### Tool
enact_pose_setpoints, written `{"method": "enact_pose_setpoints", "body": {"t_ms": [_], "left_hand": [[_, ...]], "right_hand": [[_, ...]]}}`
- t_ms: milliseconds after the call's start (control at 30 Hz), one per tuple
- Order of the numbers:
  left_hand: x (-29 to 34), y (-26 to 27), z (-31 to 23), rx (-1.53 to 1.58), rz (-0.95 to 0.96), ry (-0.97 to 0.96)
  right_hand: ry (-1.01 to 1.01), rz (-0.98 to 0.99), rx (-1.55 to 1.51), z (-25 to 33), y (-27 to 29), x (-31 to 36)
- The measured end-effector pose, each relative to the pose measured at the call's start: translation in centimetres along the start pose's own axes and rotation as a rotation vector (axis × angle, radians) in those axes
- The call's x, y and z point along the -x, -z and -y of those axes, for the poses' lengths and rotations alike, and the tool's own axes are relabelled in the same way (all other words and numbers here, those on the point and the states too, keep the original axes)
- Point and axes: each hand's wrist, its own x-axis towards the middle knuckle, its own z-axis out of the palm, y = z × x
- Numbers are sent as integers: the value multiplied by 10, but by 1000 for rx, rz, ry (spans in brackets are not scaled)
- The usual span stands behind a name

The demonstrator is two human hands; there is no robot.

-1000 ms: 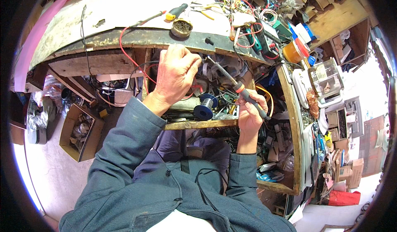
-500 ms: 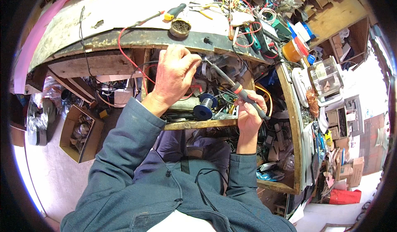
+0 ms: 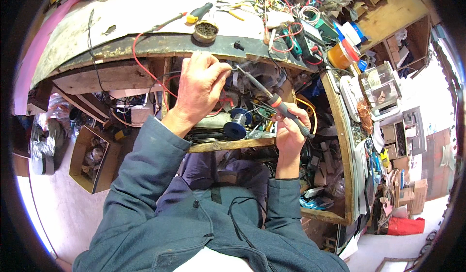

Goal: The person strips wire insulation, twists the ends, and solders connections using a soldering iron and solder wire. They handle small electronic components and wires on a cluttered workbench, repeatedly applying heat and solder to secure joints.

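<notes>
My left hand (image 3: 201, 87) is raised under the front edge of the workbench (image 3: 145, 41), fingers pinched on a thin wire at about its fingertips. My right hand (image 3: 291, 131) grips a soldering iron (image 3: 272, 99) with a dark handle and orange collar. The iron's metal tip points up and left, ending right beside my left fingertips, with a faint wisp of smoke there. A red wire (image 3: 141, 61) loops down from the bench top past my left hand. A blue spool (image 3: 237, 124) sits in the open drawer below both hands.
On the bench top lie a yellow-handled screwdriver (image 3: 194, 16), a small round tin (image 3: 206, 30), tangled red and white wires (image 3: 291, 24) and an orange tape roll (image 3: 340, 56). A cardboard box of parts (image 3: 92, 158) stands on the floor at left. Cluttered shelves fill the right side.
My left hand has shifted slightly, and the soldering iron's tip has edged closer to my left fingertips. Both hands keep their grips.
</notes>
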Motion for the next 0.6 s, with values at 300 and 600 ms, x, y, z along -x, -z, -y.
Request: {"method": "enact_pose_setpoints", "body": {"t_ms": [300, 600], "left_hand": [[0, -1, 1, 0, 1, -9], [1, -3, 2, 17, -28, -8]], "right_hand": [[-6, -15, 4, 2, 0, 0], [-75, -326, -65, 2, -16, 3]]}}
